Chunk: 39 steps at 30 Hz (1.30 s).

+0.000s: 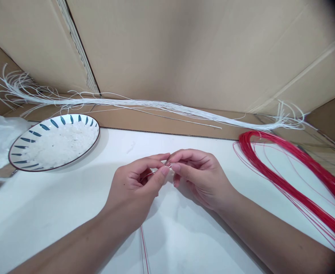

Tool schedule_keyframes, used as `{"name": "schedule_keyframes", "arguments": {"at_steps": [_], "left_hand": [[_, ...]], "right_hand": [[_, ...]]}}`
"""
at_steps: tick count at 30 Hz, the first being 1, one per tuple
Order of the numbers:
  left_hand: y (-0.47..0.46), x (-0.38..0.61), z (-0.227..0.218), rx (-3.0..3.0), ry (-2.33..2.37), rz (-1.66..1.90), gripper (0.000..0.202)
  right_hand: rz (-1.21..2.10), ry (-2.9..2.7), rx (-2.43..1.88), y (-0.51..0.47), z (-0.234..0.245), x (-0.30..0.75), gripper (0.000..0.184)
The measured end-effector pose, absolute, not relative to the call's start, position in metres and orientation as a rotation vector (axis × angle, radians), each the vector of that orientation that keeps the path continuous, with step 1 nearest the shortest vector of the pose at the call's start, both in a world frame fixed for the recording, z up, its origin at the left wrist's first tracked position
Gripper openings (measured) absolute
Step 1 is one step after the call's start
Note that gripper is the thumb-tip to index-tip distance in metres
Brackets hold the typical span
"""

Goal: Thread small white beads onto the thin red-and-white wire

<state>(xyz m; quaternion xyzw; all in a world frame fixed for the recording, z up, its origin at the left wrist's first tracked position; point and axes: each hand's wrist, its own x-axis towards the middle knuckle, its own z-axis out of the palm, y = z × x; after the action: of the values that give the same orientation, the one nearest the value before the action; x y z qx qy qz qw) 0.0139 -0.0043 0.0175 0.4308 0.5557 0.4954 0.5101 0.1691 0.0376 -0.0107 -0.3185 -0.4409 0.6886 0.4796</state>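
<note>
Both hands meet in the middle, fingertips touching or nearly so. My left hand (135, 184) is closed in a pinch on a thin red cord (147, 176), which shows between thumb and fingers. Below that wrist, strands of red and pale cord (144, 247) hang or run toward the bottom edge. Between the thumb and index finger of my right hand (201, 171) is a short bit of white cord (169, 166). Whether the red and white pieces are joined there is hidden by the fingertips.
A long bundle of white cords (161, 105) lies along the cardboard (184, 49) at the back. Looped red cords (284, 182) lie at right. At left, an oval plate (21, 147) holds white bits beside a clear plastic bag (2, 140). The white tabletop (70, 205) lies beneath.
</note>
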Motion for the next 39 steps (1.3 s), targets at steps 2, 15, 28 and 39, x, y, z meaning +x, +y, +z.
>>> {"name": "schedule_keyframes", "arguments": {"at_steps": [2, 15, 28, 39], "left_hand": [[-0.0044, 0.0142, 0.0182, 1.028, 1.342, 1.201, 0.011], [-0.0052, 0.0146, 0.0224, 1.02, 1.379, 1.204, 0.015], [-0.0052, 0.0152, 0.0222, 0.992, 1.361, 1.199, 0.015], [-0.0044, 0.0135, 0.0185, 1.051, 1.386, 1.168, 0.015]], "right_hand": [[1.701, -1.063, -0.755, 0.0377, -0.0095, 0.1687, 0.005], [1.727, -1.07, -0.704, 0.0369, -0.0075, 0.168, 0.004], [1.744, -1.071, -0.737, 0.0368, -0.0067, 0.1692, 0.008], [1.705, -1.123, -0.74, 0.0367, -0.0068, 0.1692, 0.006]]}}
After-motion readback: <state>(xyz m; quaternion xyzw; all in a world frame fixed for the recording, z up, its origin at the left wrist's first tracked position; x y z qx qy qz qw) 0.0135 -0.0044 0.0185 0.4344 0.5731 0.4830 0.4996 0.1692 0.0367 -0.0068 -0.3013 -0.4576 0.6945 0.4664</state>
